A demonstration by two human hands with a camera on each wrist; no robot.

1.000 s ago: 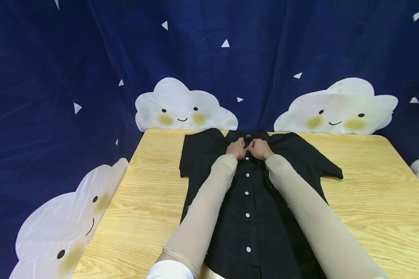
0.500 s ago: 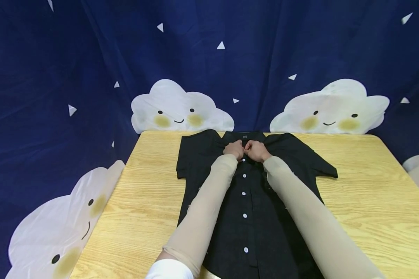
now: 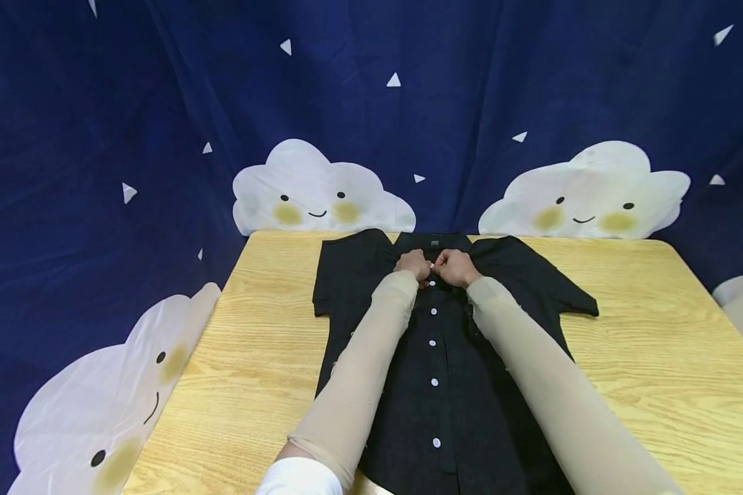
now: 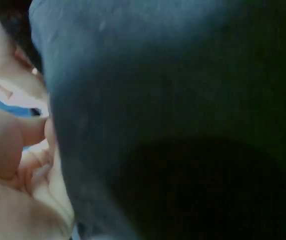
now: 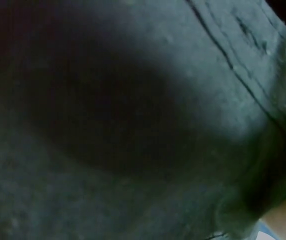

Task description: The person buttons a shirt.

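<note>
A black short-sleeved button-up shirt (image 3: 483, 412) lies front up, its collar at the far side, with white buttons (image 3: 434, 382) down its middle. Just below the collar my left hand (image 3: 413, 264) pinches the front edge of the shirt. Close beside it, the curled fingers and thumb of my right hand (image 3: 455, 267) grip the front too, right at a small white button (image 3: 432, 266). Dark cloth fills most of the left wrist view, with bent fingers (image 4: 38, 170) at its left side. In the right wrist view, a stitched band with a buttonhole (image 5: 250, 34) crosses the upper right.
The shirt is spread on a light wooden table (image 3: 662, 330). Behind and to the left hangs a dark blue curtain (image 3: 347, 82) printed with smiling clouds (image 3: 322, 185) and small white triangles. Beige sleeves (image 3: 362, 364) cover both forearms over the shirt.
The head view has shifted slightly. My hands stay at the collar and make small finger movements; the left has drawn a little left, so the white button shows between them.
</note>
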